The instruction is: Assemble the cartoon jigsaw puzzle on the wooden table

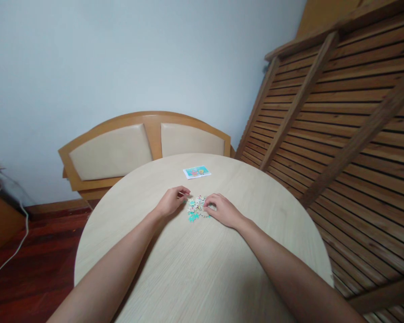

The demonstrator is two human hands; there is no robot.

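A small heap of jigsaw puzzle pieces (195, 207), some whitish and some turquoise, lies loose on the round pale wooden table (188, 273). Just left of the heap is my left hand (173, 200), its thumb and fingers closed around a thin pale edge that looks like a puzzle piece. My right hand (224, 210) reaches over the heap's right side. Its thumb and forefinger curl together in a pinch at the pieces; whatever lies between the tips is too small to make out. Beyond the heap rests a turquoise picture card (197, 172) with cartoon figures.
Behind the table stands a wooden headboard (153, 139) with cream panels, against a pale wall. A slatted wooden frame (323, 116) leans along the right side. On the left, a white cable (25, 229) hangs down over the dark red floor (54, 260).
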